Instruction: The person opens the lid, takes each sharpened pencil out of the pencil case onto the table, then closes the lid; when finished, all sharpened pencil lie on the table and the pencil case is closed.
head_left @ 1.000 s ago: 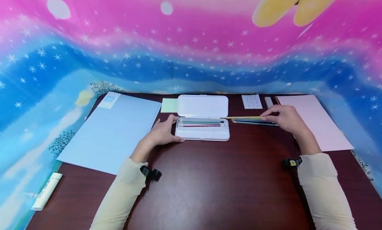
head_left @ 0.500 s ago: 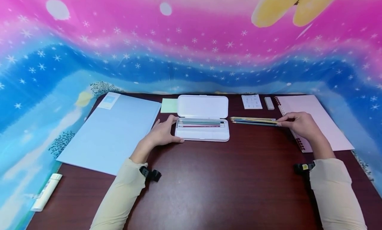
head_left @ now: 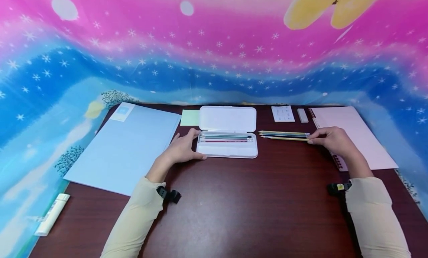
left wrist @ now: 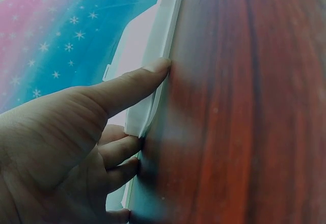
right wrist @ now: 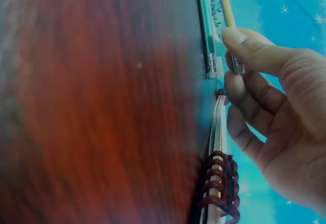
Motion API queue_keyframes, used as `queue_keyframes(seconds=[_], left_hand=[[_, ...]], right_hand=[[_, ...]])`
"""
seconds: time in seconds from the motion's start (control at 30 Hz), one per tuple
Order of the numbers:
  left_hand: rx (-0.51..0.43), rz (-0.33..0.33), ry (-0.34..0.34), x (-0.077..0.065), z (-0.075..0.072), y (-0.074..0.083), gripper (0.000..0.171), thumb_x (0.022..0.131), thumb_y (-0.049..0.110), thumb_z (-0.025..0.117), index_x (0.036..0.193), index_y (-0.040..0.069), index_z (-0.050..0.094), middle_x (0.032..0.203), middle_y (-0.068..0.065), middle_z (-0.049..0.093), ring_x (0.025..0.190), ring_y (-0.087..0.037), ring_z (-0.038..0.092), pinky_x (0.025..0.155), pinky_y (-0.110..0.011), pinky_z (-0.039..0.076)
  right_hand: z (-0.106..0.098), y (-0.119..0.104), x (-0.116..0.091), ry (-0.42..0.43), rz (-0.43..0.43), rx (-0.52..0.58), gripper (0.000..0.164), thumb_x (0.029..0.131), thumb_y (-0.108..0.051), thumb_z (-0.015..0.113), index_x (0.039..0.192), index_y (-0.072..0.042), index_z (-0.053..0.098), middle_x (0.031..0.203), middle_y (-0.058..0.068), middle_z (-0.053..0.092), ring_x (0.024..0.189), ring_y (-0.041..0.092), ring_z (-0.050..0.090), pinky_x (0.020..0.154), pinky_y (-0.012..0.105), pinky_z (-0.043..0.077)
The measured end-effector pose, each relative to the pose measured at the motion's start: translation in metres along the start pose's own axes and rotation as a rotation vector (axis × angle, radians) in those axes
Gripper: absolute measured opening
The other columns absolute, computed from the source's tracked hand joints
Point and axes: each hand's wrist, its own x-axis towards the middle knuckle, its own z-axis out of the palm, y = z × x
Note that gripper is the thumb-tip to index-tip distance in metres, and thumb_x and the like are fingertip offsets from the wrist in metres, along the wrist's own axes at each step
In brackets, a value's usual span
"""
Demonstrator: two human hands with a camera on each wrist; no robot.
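A white pencil case (head_left: 227, 151) lies with its lid folded back, several pencils (head_left: 225, 137) in its tray. My left hand (head_left: 182, 146) holds the case by its left end, thumb along the front edge and fingers at the back corner. In the left wrist view the thumb (left wrist: 135, 84) presses the case's rim. My right hand (head_left: 334, 139) pinches a yellow pencil (right wrist: 225, 2) between thumb and fingers, close to its eraser end. Beside it several pencils (head_left: 284, 133) lie to the right of the case, tips toward it; a green pencil (right wrist: 206, 25) shows there in the right wrist view.
A spiral notebook with a pink cover (head_left: 361, 139) lies under the right hand's side. Behind are a grey-white eraser (head_left: 302, 116), a small printed paper pad (head_left: 282, 113) and green sticky notes (head_left: 189, 118). A blue folder (head_left: 130, 146) and a glue stick (head_left: 52, 215) are at left.
The right hand has moved right, away from the case, to the pencils' eraser ends, and now has a yellow pencil raised in front of the others. The left hand stays on the case.
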Motion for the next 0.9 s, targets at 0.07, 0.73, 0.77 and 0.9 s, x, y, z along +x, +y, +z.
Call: queue_keyframes(seconds=[0.07,0.73,0.77,0.9], left_hand=[[0.001,-0.001,-0.001,-0.001,0.0,0.0,0.095,0.08,0.049,0.084,0.15,0.011,0.033,0.158,-0.012,0.046,0.147,-0.03,0.044,0.128,-0.058,0.006],[0.002,-0.005,-0.011,-0.001,0.0,-0.001,0.094,0.08,0.05,0.083,0.149,0.01,0.034,0.159,-0.012,0.045,0.147,-0.031,0.043,0.128,-0.059,0.006],[0.001,-0.008,-0.011,-0.001,0.0,-0.001,0.094,0.08,0.05,0.083,0.149,0.011,0.034,0.159,-0.012,0.045,0.147,-0.031,0.043,0.128,-0.058,0.006],[0.0,-0.001,-0.004,0.0,0.0,0.001,0.094,0.08,0.049,0.084,0.149,0.01,0.034,0.158,-0.012,0.046,0.147,-0.031,0.043,0.128,-0.059,0.006]], right_hand=[[0.001,0.0,0.001,-0.003,-0.007,-0.007,0.019,0.094,-0.029,0.073,0.101,-0.013,0.082,0.115,0.018,0.073,0.095,0.025,0.06,0.068,0.029,0.048],[0.011,-0.012,0.011,-0.059,-0.08,-0.104,0.006,0.094,-0.017,0.073,0.095,-0.012,0.075,0.09,0.007,0.071,0.083,0.023,0.056,0.072,0.034,0.044],[0.012,-0.012,0.012,-0.063,-0.085,-0.109,0.005,0.094,-0.017,0.073,0.095,-0.012,0.074,0.088,0.006,0.071,0.082,0.023,0.056,0.073,0.035,0.045],[0.013,-0.014,0.014,-0.061,-0.105,-0.133,0.004,0.093,-0.016,0.072,0.094,-0.012,0.074,0.088,0.006,0.07,0.082,0.023,0.057,0.074,0.036,0.045]])
